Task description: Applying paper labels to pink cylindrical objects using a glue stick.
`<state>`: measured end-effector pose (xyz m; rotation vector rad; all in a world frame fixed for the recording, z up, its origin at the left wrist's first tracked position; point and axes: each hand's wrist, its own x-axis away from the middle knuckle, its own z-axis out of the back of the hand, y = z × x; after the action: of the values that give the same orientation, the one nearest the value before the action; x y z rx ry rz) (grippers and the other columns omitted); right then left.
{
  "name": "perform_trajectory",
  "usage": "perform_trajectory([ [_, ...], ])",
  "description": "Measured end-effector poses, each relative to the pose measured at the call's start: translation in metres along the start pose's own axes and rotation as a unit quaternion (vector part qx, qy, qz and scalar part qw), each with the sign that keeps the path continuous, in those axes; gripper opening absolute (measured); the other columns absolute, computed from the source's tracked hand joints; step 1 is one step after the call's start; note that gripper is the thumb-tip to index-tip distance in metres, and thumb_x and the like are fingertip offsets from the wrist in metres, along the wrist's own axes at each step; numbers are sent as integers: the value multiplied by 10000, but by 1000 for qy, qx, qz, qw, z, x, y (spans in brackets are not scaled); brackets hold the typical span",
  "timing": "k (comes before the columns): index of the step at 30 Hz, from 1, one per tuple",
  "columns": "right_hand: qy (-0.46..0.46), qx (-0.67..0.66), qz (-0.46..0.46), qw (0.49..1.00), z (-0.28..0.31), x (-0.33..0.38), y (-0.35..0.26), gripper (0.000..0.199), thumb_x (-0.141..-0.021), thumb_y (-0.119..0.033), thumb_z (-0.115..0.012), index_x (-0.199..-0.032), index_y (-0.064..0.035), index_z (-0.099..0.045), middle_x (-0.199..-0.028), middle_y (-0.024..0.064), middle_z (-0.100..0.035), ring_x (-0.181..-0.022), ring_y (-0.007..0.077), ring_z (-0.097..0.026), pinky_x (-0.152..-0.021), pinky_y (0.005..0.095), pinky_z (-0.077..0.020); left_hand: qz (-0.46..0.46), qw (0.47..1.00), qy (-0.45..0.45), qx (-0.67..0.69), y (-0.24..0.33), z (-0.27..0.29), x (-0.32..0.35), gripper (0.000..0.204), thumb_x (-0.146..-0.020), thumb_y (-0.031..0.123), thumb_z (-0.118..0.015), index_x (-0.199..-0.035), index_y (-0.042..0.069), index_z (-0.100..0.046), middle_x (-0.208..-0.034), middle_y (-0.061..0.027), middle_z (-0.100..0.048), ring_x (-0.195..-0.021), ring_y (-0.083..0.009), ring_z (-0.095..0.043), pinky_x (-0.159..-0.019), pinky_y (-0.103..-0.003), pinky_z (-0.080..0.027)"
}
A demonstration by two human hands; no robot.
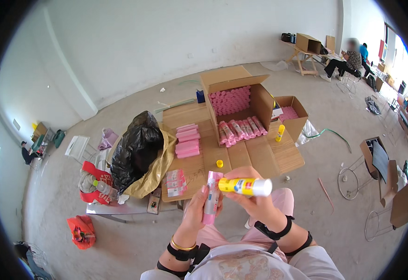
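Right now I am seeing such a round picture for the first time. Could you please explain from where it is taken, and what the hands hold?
There is no machine here: these are a person's own bare hands. A wide camera on the person's head looks down, so straight edges bend. The left hand holds a pink roll; the right hand holds a yellow glue stick beside it. On the table are a small yellow cap, a pink stack, a second glue stick and an open cardboard box with many pink pieces.
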<state>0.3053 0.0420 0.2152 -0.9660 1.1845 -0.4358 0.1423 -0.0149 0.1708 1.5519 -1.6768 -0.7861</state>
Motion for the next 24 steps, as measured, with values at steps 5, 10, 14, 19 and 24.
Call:
perform_trajectory([
  [5,32,102,40,993,-4,-8,2,333,-731,-37,-726,-1030,-36,-577,-1002,126,-604,-906,271,-605,-772,337,-481,-4,995,-40,-93,1,8,9,436,-981,410,-380,-1113,18,-517,-837,-54,-541,-643,-114,-506,-561,-229,-421],
  [10,96,-109,-58,988,-1,-4,3,246,-804,-27,-684,-1027,2,-583,-1003,76,-635,-937,158,-618,-827,292,-489,-20,999,-34,-26,2,7,10,462,-983,418,-368,-1171,23,-516,-870,-43,-549,-677,-97,-527,-568,-217,-422],
  [14,-4,-61,-42,997,-18,10,1,253,-771,-30,-711,-1004,-11,-614,-991,76,-637,-923,173,-618,-818,301,-481,-53,998,12,-17,8,-7,7,495,-997,409,-317,-1275,29,-470,-889,-22,-549,-698,-68,-521,-575,-214,-424],
  [19,19,-31,-60,998,-34,17,7,316,-727,-38,-743,-1016,-27,-615,-968,88,-616,-881,204,-600,-770,297,-475,-121,986,99,-54,3,-14,0,490,-1007,386,-286,-1289,24,-457,-833,4,-526,-672,-56,-500,-578,-200,-419],
  [24,-22,-1,-13,1000,-36,35,13,306,-728,-40,-745,-1005,-41,-618,-935,83,-621,-834,201,-618,-723,284,-481,-177,979,94,-38,6,-7,-6,516,-1000,405,-300,-1284,2,-453,-780,4,-504,-629,-56,-480,-553,-196,-398],
])
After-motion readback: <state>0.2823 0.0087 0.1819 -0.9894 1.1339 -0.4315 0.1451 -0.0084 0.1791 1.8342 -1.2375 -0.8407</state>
